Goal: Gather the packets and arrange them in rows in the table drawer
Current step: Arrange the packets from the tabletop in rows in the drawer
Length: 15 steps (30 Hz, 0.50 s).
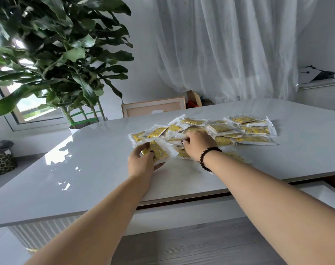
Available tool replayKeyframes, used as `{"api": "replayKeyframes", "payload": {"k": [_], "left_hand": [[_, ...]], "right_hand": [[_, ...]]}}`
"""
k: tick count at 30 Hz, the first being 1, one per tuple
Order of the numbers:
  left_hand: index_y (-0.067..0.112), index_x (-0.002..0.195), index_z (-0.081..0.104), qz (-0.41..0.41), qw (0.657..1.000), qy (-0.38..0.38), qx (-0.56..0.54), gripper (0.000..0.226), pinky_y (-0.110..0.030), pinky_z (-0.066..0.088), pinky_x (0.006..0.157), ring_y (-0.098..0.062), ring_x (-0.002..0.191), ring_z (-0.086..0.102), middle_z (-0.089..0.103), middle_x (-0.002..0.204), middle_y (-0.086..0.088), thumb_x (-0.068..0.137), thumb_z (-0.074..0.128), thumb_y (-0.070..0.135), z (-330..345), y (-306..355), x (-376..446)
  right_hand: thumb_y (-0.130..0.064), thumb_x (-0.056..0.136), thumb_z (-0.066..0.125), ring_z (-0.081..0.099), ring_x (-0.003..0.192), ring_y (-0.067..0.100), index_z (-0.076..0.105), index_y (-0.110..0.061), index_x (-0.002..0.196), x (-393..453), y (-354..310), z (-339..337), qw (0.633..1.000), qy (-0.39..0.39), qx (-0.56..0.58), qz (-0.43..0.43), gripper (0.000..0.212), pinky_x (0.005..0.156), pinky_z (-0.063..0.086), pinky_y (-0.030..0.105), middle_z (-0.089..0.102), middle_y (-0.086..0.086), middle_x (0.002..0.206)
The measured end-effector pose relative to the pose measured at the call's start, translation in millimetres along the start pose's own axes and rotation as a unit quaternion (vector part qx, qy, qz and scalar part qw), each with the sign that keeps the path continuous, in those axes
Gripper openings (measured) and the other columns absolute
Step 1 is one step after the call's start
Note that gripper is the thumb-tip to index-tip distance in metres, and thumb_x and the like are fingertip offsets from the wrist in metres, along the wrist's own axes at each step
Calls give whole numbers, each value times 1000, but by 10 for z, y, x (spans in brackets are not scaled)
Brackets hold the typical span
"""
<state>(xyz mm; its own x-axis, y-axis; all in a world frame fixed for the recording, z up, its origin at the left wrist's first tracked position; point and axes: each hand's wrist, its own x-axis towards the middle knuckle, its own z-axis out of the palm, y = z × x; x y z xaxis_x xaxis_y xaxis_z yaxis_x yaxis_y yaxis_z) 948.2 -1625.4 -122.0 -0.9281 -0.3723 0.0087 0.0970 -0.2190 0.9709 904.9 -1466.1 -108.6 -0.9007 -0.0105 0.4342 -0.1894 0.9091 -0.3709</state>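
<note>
- A spread of yellow-and-clear packets (210, 131) lies loosely overlapped on the glossy white table (97, 169), toward its far middle and right.
- The left hand (141, 162) holds the nearest packet (159, 152) at the left edge of the spread, fingers curled over its far side and thumb under its near edge.
- The right hand (198, 143) lies palm-down on the middle of the pile, fingers bent into the packets; whether they actually pinch one cannot be told. A dark beaded bracelet (207, 157) circles that wrist.
- The table drawer (327, 196) shows partly pulled out under the table's near right edge; its inside is mostly out of view.
- A large leafy potted plant (63, 54) stands beyond the table's far left corner, a framed picture (153, 109) leans behind the table, and a white sheer curtain (229, 46) hangs at the back.
</note>
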Motion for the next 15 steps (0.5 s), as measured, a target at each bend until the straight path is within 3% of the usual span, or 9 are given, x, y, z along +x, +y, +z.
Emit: {"api": "replayKeyframes", "payload": {"k": [2, 6, 9, 12, 14, 15], "left_hand": [[9, 119, 61, 0, 1000, -5, 7, 36, -28, 60, 55, -21, 78, 65, 61, 107, -13, 91, 46, -9, 8, -7, 1], [14, 118, 56, 3, 1000, 3, 22, 37, -33, 61, 61, -23, 83, 66, 59, 103, -8, 89, 48, -8, 23, -21, -4], [27, 138, 39, 30, 996, 32, 81, 63, -35, 57, 72, -25, 92, 66, 60, 113, -7, 85, 55, -3, -18, -45, 14], [35, 148, 21, 61, 995, 38, 69, 88, -31, 54, 81, -20, 102, 65, 60, 121, -1, 80, 67, 3, -52, -48, -3], [31, 148, 23, 52, 995, 52, 71, 90, -35, 54, 87, -18, 100, 64, 58, 119, 3, 77, 73, 9, -51, -40, -9], [25, 142, 32, 45, 994, 60, 73, 80, -33, 55, 83, -16, 93, 64, 59, 114, 3, 77, 74, 10, -44, -30, -13]], "right_hand": [[-25, 95, 47, 61, 95, 25, 65, -17, 96, -42, 30, -13, 999, 15, 29, 5, 20, 72, 49, 29, 66, 5, 107], [-40, 89, 56, 52, 116, 24, 56, -17, 124, -114, 38, -69, 991, -88, -68, -69, 42, 89, 49, 35, 57, 1, 127], [-20, 92, 52, 59, 101, 25, 60, -15, 111, -125, 32, -121, 995, -38, -71, -60, 22, 76, 51, 32, 63, 5, 113], [-9, 91, 48, 60, 86, 24, 59, -13, 97, -164, 13, -121, 996, 8, -69, -48, 13, 63, 46, 29, 64, 6, 98], [-8, 91, 48, 58, 82, 24, 56, -11, 92, -181, 17, -110, 998, 61, -10, -27, 8, 63, 46, 29, 63, 7, 95], [-10, 92, 48, 56, 82, 24, 53, -12, 89, -186, 2, -123, 995, 89, 32, -9, 6, 64, 46, 30, 62, 6, 94]]}}
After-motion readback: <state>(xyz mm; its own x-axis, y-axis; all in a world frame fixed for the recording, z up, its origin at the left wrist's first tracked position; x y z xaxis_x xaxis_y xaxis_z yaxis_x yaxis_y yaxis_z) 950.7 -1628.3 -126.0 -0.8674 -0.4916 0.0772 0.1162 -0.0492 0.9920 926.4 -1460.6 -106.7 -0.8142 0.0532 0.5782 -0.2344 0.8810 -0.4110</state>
